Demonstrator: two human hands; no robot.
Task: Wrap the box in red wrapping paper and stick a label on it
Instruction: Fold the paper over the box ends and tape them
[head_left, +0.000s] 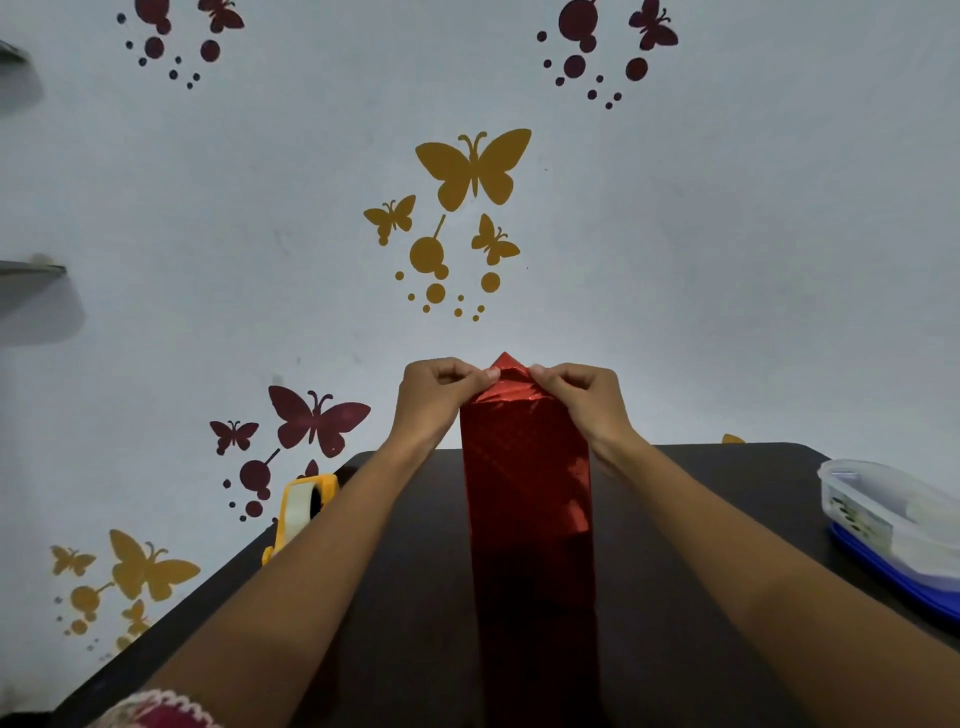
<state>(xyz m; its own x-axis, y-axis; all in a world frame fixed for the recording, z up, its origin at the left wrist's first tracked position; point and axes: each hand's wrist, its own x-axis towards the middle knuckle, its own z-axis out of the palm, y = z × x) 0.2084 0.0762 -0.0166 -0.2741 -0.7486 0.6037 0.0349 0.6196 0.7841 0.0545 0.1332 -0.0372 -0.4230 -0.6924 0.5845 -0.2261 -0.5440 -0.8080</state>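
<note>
A tall box (530, 509) covered in shiny red wrapping paper stands upright on the dark table (415, 597), in the middle of the head view. At its top end the red paper (506, 376) is folded into a pointed flap. My left hand (439, 395) pinches the paper at the top left corner. My right hand (582, 397) pinches it at the top right corner. Both forearms reach up along the box's sides. No label is in view.
A yellow tape dispenser (301, 509) with a roll of clear tape sits at the table's left edge. A clear plastic container with a blue base (893, 525) sits at the right edge. Behind the table is a white wall with butterfly stickers (472, 166).
</note>
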